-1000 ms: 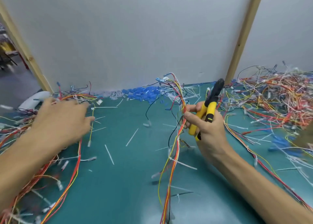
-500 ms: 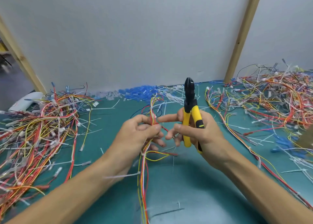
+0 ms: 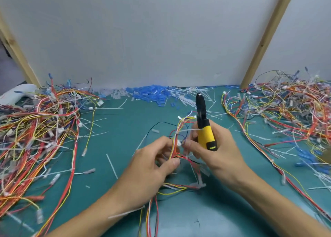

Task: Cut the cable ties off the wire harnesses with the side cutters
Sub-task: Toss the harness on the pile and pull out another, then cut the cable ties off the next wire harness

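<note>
Nearest me, close to the table's [image 3: 125, 122] near edge, the wire harness [image 3: 175, 147] trails down out of view. Higher up, my left hand [image 3: 150, 168] grips the bundle, thumb and fingers curled round the wires. Just right of it, my right hand [image 3: 222, 154] wraps the yellow handles of the side cutters [image 3: 206, 136]; their black nose points up and away, on no tie. A white cable tie [image 3: 189, 130] crosses the wires above my fingers, its tail reaching the cutters.

I judge the step is presenting that tie. I should spread the wires, tip the nose down, slide one blade under the tie alone and keep insulation out of the bite.

Further off, heaps of harnesses lie at the left edge [image 3: 35, 129] and right edge [image 3: 295, 107], with blue sleeves [image 3: 148, 92] along the far edge.
</note>
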Motion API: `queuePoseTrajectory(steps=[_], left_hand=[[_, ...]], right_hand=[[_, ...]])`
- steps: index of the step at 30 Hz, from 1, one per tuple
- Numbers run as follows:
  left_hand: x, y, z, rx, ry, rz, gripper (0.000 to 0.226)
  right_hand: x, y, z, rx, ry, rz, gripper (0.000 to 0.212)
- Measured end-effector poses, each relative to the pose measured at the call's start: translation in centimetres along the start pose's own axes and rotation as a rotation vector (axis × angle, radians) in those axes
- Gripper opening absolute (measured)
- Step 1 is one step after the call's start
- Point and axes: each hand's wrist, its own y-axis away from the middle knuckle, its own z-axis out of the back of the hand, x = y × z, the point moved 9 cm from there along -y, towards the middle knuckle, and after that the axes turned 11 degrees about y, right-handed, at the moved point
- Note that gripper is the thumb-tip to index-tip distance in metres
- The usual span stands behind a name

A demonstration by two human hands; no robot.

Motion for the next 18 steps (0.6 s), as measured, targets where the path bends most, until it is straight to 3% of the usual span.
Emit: queuePoseTrajectory(steps=[7, 14, 18], left_hand=[[1.9, -1.4, -0.2, 0.01, -0.019, 0.216, 0.007], [2.1, -0.7, 1.5, -0.023, 0.167, 0.167, 0.01], [2.5, -0.3, 3.2, -0.032, 0.332, 0.215, 0.024]], right_hand=[[-0.9, -0.3, -0.3, 0.01, 0.024, -0.051, 0.027], [-1.2, -0.1, -0.5, 0.002, -0.007, -0.062, 0.026], [-1.4, 0.0, -1.0, -0.032, -0.121, -0.074, 0.028]])
